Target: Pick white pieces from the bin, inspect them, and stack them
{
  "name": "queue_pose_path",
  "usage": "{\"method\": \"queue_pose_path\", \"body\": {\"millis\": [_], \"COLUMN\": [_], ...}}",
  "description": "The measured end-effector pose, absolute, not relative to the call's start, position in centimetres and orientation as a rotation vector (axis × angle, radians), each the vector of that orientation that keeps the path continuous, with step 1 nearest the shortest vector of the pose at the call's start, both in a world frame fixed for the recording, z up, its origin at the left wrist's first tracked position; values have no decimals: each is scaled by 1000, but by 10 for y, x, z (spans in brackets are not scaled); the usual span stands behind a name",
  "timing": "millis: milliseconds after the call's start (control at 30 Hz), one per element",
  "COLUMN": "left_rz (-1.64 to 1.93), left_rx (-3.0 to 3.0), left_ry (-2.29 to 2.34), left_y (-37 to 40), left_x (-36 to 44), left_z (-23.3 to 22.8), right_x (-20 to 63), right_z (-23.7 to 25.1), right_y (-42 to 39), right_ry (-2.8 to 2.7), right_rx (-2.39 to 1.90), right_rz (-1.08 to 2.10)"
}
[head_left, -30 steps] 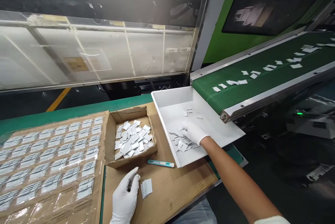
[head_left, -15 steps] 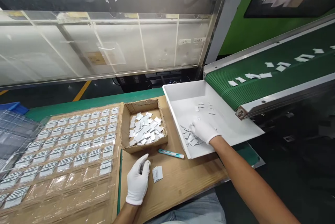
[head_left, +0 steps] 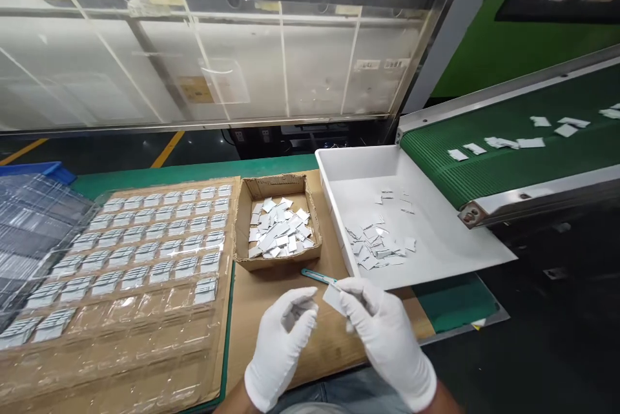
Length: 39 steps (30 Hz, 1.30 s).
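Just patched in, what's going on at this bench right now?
A person in white gloves has both hands together over the cardboard sheet. The right hand pinches a small white piece; the left hand is curled beside it. More pieces lie in the white tray, the cardboard box and on the green conveyor.

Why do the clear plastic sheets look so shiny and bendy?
In the head view, overhead light bounces off the clear window and the plastic tray, making pale glare; the wide lens curves straight edges near the borders; the left hand and right hand look slightly soft.
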State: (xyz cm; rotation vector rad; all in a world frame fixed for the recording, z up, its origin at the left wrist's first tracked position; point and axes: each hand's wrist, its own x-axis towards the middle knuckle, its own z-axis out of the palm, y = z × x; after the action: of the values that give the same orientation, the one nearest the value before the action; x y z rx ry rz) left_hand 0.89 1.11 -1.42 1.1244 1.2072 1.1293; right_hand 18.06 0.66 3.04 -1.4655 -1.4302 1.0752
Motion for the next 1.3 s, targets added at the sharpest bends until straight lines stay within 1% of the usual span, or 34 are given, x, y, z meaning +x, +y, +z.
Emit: {"method": "queue_pose_path", "body": {"millis": [67,167,233,333,467,567,700,767,1000,1300], "left_rz": [1056,1031,1062,1038,817,726,839,908,1024,1044], "left_rx": [1088,1019,1015,1038,1033,971,787,721,561,562], "left_ry": [1174,1194,1218,1226,1175,1193,1162,1106,1002,982], "left_y": [14,19,18,14,8,6,5,3,-4,-4], "left_x": [18,22,21,14,8,6,5,5,12,13], "left_z": [-3,-4,-9,-12,-6,-2,-3,-8,-29,-33], "right_x": [162,144,142,149,163,166,163,161,158,157], "right_z": [14,-8,-15,-16,-7,-3,-6,-9,-4,-6], "right_y": [-3,-11,-14,-16,-12,-10,-14,-16,-14,-14], "right_ry": [-1395,-1479,-1571,-1612,-1633,-1665,-1451,-1352,-1108,-1086], "right_rx": [-1490,-1544,-1522,-1479,-1444,-1388,-1480,-1521,-1550,-1565], "right_rz": [1019,892,928,975,935,1101,1174,1187,1387,1412]}}
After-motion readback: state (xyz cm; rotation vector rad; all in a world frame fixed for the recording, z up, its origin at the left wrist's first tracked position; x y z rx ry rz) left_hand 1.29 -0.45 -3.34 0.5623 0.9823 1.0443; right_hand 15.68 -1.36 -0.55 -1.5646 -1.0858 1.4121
